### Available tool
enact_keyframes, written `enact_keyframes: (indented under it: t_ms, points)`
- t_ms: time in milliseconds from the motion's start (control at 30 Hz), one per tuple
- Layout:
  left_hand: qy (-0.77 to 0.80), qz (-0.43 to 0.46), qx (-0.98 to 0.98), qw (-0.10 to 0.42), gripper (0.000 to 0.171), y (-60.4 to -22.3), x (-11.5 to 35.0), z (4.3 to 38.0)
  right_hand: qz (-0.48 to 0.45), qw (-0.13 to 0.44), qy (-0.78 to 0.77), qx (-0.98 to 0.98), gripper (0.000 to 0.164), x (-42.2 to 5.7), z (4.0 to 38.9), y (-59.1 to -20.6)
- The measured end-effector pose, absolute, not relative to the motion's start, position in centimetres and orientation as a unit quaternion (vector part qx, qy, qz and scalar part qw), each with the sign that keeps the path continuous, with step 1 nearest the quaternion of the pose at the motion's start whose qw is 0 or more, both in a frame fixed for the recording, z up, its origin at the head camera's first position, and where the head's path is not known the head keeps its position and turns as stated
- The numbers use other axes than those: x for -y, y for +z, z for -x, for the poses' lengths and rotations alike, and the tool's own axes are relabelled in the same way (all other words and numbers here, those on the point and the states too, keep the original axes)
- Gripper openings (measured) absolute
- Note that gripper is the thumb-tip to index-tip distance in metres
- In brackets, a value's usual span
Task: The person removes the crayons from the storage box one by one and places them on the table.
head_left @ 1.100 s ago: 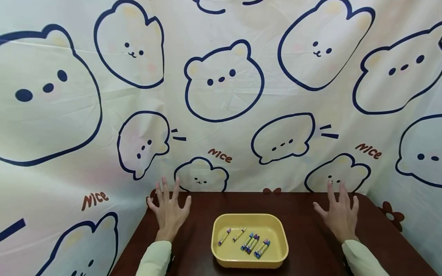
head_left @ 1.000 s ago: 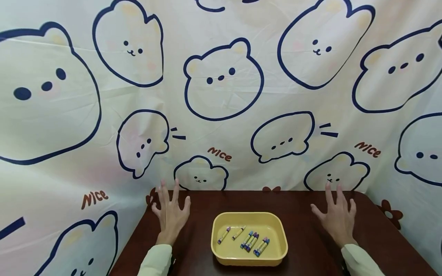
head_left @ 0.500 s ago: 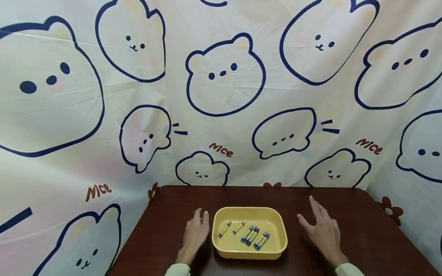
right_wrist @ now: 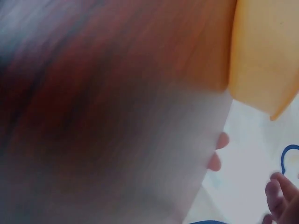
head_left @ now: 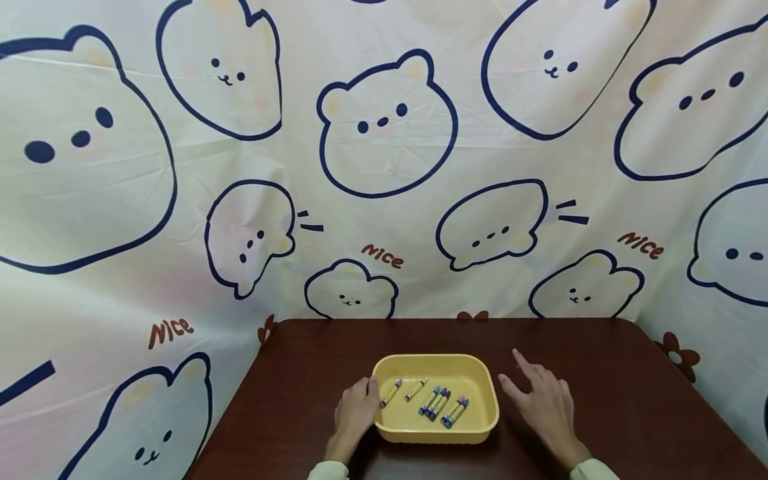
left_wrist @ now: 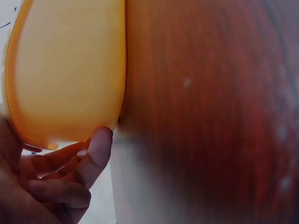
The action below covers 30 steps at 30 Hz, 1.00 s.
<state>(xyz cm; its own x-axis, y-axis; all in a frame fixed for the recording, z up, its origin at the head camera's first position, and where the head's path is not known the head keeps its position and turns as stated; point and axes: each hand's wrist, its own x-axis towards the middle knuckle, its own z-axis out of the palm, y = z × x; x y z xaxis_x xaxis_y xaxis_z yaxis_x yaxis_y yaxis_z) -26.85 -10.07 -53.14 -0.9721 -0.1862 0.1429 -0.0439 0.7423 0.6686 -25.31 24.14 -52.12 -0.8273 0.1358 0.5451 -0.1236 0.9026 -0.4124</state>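
A yellow plastic tub (head_left: 437, 436) sits on the dark table, with several crayons (head_left: 437, 404) lying in it. My left hand (head_left: 357, 412) grips the tub's left side, thumb at the rim and fingers bent against the outer wall. In the left wrist view, the fingertips (left_wrist: 100, 145) touch the tub's end wall (left_wrist: 70, 74) low down. My right hand (head_left: 545, 404) hovers a little to the right of the tub, fingers extended and apart from it. The right wrist view shows part of that hand (right_wrist: 282, 198) with a gap to the tub wall (right_wrist: 261, 51).
The dark red-brown tabletop (head_left: 624, 413) extends around the tub. Behind and at both sides hangs a pale cloth (head_left: 414, 293) printed with cartoon bear outlines, meeting the table's back edge.
Both hands have come down and inward from raised, spread positions. The left hand has taken hold of the tub's left side; the right has moved nearer its right side.
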Motion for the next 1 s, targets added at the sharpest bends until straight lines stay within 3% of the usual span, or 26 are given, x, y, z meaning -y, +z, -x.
enact_keyframes:
  t_ms: [300, 533, 767, 1000]
  points:
    - [-0.364, -0.075, 0.923, 0.099, 0.04, -53.1, 10.1, 26.9, -0.056, 0.264, 0.31, 0.912, 0.024, -20.1, 25.3, -48.3]
    - [-0.363, -0.072, 0.925, 0.088, 0.04, -53.0, 9.8, 27.2, -0.045, 0.062, 0.385, 0.92, 0.008, -17.1, 26.4, -47.1]
    - [-0.361, -0.076, 0.923, 0.107, 0.04, -52.4, 9.7, 27.6, -0.054, -0.042, 0.301, 0.951, 0.049, -15.4, 27.9, -48.1]
    - [-0.365, -0.074, 0.922, 0.111, 0.04, -52.8, 9.7, 26.6, -0.064, -0.052, 0.285, 0.955, 0.056, -14.4, 27.6, -50.1]
